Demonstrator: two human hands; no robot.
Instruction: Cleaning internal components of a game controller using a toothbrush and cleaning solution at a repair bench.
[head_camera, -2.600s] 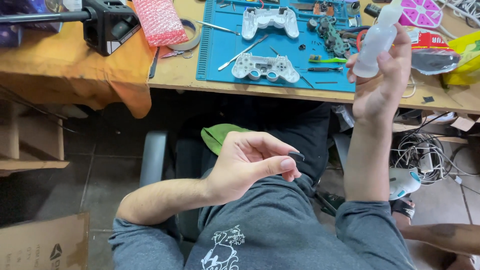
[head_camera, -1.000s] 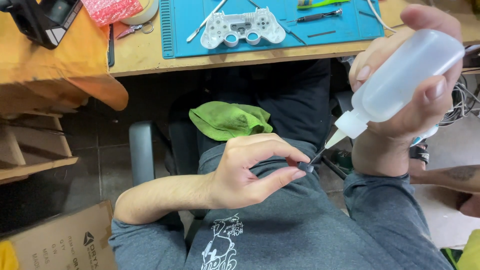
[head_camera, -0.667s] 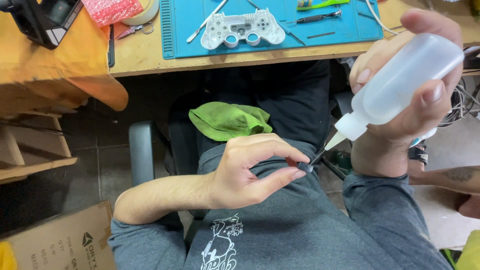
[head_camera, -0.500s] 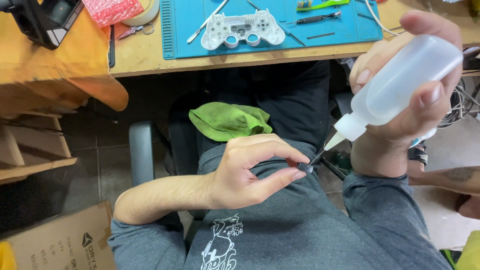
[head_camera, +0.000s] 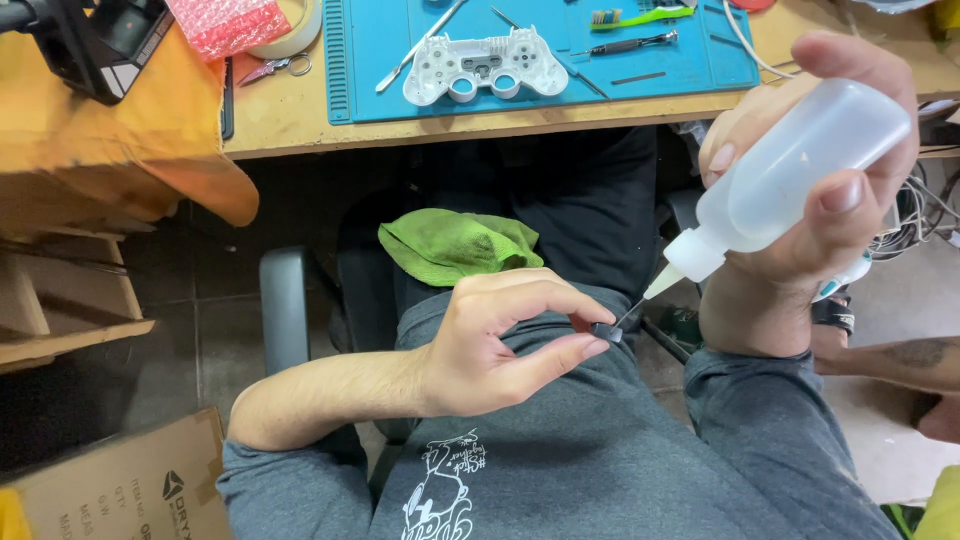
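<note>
My left hand (head_camera: 505, 340) pinches a small dark part (head_camera: 604, 330) between thumb and forefinger, over my lap. My right hand (head_camera: 800, 190) grips a translucent squeeze bottle (head_camera: 790, 180), tilted down to the left. Its thin needle tip touches the small dark part. A white game controller shell (head_camera: 485, 70) lies on the blue work mat (head_camera: 380, 60) on the wooden desk above. A green cloth (head_camera: 455, 245) rests on my knee.
On the mat lie a screwdriver (head_camera: 625, 45), a green toothbrush (head_camera: 640, 15) and a metal tool (head_camera: 420, 45). Red bubble wrap (head_camera: 230, 22), a tape roll (head_camera: 295, 30) and small scissors (head_camera: 275, 68) sit at the desk's left. A cardboard box (head_camera: 110, 490) stands at lower left; cables (head_camera: 915, 215) hang at right.
Earlier my right hand held the bottle up near the desk; it has come down so the tip meets the part in my left hand. Over the last second almost nothing moved.
</note>
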